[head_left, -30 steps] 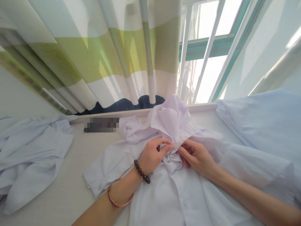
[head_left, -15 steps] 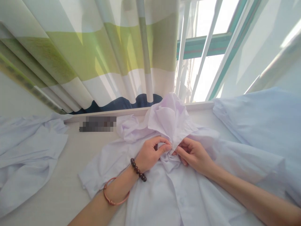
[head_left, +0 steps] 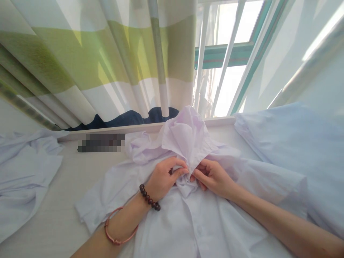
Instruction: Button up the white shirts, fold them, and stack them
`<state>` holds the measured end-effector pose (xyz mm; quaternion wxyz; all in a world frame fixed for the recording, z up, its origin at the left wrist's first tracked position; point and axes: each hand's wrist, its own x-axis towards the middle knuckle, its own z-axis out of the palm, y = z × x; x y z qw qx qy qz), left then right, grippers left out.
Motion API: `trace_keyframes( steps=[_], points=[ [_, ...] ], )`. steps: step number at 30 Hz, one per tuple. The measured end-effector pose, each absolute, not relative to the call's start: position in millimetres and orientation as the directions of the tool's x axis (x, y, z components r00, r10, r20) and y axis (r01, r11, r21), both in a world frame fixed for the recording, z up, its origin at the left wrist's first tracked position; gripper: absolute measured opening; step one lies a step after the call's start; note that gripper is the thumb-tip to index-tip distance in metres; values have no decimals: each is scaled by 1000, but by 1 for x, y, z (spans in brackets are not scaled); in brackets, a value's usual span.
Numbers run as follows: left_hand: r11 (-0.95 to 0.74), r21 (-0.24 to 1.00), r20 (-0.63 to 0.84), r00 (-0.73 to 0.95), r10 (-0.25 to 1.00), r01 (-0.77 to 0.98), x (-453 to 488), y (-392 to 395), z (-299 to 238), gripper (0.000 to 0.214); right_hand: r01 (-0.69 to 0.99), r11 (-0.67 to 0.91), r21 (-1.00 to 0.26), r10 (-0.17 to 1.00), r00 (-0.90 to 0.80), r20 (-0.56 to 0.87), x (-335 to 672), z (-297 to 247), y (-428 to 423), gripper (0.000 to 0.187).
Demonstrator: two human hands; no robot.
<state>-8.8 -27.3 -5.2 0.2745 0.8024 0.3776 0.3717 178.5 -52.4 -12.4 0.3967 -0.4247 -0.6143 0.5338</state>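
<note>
A white button-up shirt [head_left: 172,218] lies front side up on the pale surface before me, its collar end toward the window. My left hand [head_left: 168,177] pinches the cloth just below the collar [head_left: 186,130] between thumb and fingers. Close beside it, my right hand [head_left: 213,177] is closed on the edge of the same collar area, its fingertips partly hidden under the cloth. The fabric bunches up between both hands. Any button at the pinch is hidden. Dark beads and a copper-coloured bangle circle my left wrist.
More white garments lie at the left [head_left: 24,182] and a folded pale one at the right [head_left: 301,150]. A blurred-out dark object [head_left: 102,142] rests near the back ledge. Behind it hang a green and white curtain [head_left: 113,61] and white window bars [head_left: 228,53].
The whole view has shifted slightly, so everything sits a little further left. Both hands keep their grip at the collar, with hardly any finger movement.
</note>
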Motion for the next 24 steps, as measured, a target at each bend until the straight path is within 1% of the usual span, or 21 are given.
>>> trace_keyframes(
  steps=[3,7,10,13,16,20,24],
  points=[
    [-627,637,493,388,779,449,-6,-30,-8,8,128,114,-985,956,-284,73,177,-14,-54,9],
    [-723,488,622,385,681,490,-3,-33,-10,9,150,131,-980,971,-220,96,175,-16,-55,12],
    [-700,408,666,334,667,586,-2,-35,-9,9,118,95,-988,977,-199,70,173,-15,-54,13],
    [-685,356,677,330,658,636,-1,-35,-9,7,114,82,-990,980,-191,59,172,-13,-54,14],
    [-683,340,673,340,657,646,-1,-36,-8,9,149,104,-983,979,-188,75,172,-12,-55,13],
    [-677,390,623,362,693,624,1,-37,-5,12,246,182,-952,972,-188,137,173,-14,-56,11],
    [-694,437,570,420,706,573,2,-39,-1,9,313,228,-922,968,-177,179,173,-17,-56,11]
  ],
)
